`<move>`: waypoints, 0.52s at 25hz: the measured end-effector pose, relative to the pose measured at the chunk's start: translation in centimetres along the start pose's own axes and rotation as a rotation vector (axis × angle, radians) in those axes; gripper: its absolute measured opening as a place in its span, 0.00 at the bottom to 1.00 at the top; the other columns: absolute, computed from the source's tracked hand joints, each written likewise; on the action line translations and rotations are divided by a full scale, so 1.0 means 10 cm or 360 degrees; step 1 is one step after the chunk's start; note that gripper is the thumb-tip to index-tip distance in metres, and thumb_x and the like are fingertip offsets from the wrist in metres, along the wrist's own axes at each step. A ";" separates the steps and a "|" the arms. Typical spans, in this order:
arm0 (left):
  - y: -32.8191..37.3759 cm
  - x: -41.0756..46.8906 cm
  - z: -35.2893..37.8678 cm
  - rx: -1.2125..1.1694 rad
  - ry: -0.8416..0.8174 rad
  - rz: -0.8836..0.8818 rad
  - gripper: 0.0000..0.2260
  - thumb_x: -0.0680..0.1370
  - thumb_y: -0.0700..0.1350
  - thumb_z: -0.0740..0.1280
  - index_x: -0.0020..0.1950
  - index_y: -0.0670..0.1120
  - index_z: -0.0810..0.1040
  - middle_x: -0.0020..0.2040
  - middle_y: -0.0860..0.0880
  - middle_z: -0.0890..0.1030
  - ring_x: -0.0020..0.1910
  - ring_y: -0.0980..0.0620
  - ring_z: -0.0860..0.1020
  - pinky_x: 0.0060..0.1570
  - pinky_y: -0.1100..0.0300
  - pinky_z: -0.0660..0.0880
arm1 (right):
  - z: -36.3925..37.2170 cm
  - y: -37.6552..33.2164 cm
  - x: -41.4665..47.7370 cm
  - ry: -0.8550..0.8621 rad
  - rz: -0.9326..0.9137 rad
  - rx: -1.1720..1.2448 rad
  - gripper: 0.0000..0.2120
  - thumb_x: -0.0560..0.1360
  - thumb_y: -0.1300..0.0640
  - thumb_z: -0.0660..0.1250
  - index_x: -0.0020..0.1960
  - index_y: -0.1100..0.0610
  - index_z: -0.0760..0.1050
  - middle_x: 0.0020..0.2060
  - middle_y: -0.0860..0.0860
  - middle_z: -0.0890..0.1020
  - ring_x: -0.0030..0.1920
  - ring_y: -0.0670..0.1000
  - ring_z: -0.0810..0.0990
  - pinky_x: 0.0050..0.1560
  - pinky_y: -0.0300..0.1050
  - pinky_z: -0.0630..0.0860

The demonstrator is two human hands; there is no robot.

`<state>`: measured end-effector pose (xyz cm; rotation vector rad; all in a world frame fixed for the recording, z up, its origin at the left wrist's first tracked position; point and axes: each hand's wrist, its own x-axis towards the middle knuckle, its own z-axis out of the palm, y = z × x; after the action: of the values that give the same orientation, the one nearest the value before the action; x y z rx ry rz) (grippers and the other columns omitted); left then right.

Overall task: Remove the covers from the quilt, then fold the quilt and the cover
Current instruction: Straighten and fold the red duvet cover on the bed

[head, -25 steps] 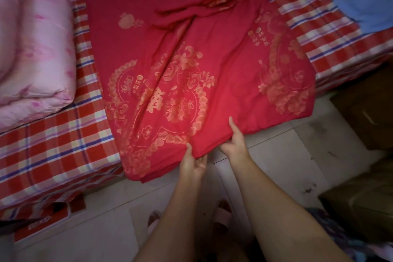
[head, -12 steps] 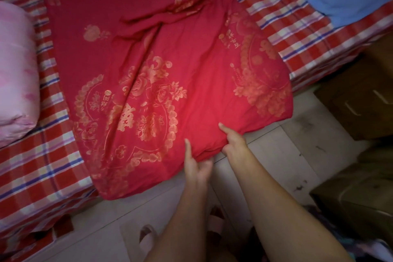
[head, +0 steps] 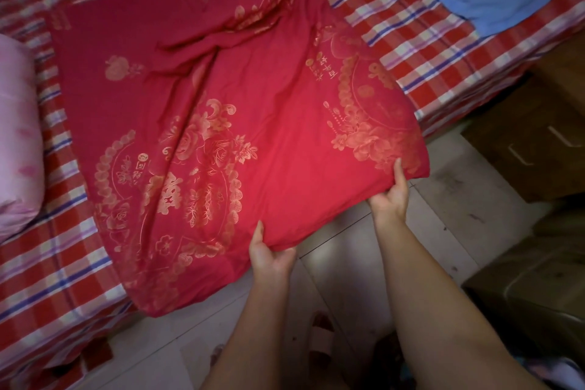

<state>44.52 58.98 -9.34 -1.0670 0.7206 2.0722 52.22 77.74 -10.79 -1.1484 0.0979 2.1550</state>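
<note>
Both left hand (head: 272, 255) and right hand (head: 388, 199) pinch the red cover (head: 285, 152) (thumbs on top).

Fingertips of left hand (head: 270, 258) and right hand (head: 389, 201) beneath red cover (head: 285, 149)

Red gold-printed cover (head: 285, 142), creased, spread flat, overhanging bed edge

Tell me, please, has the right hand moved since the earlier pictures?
Yes: the right hand slid right along the edge of the cover, toward its corner.
</note>
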 end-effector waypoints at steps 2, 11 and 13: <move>-0.02 0.05 -0.07 -0.0047 0.0094 0.0033 0.14 0.80 0.49 0.61 0.64 0.47 0.75 0.60 0.45 0.79 0.48 0.46 0.79 0.47 0.47 0.73 | -0.01 -0.13 0.03 0.0154 0.0003 -0.0263 0.08 0.73 0.61 0.68 0.52 0.62 0.77 0.39 0.57 0.85 0.40 0.54 0.84 0.55 0.52 0.77; -0.97 0.14 0.67 -0.0025 -0.0168 -0.0286 0.24 0.66 0.44 0.74 0.61 0.42 0.77 0.55 0.40 0.82 0.54 0.44 0.81 0.59 0.50 0.76 | 0.27 -0.16 -0.02 0.0477 -0.0315 -0.0938 0.14 0.69 0.72 0.70 0.53 0.63 0.76 0.43 0.56 0.81 0.38 0.54 0.81 0.44 0.49 0.78; -1.00 0.21 0.83 0.0001 -0.0145 -0.0328 0.17 0.67 0.38 0.64 0.54 0.39 0.77 0.42 0.39 0.84 0.38 0.44 0.84 0.37 0.50 0.81 | 0.31 -0.37 -0.02 0.0311 0.0055 -0.0658 0.12 0.68 0.71 0.70 0.49 0.62 0.76 0.37 0.57 0.84 0.33 0.55 0.83 0.43 0.51 0.77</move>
<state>47.48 71.79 -8.49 -0.9959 0.5425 1.9300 52.35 81.64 -7.89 -1.5997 -0.2549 2.1461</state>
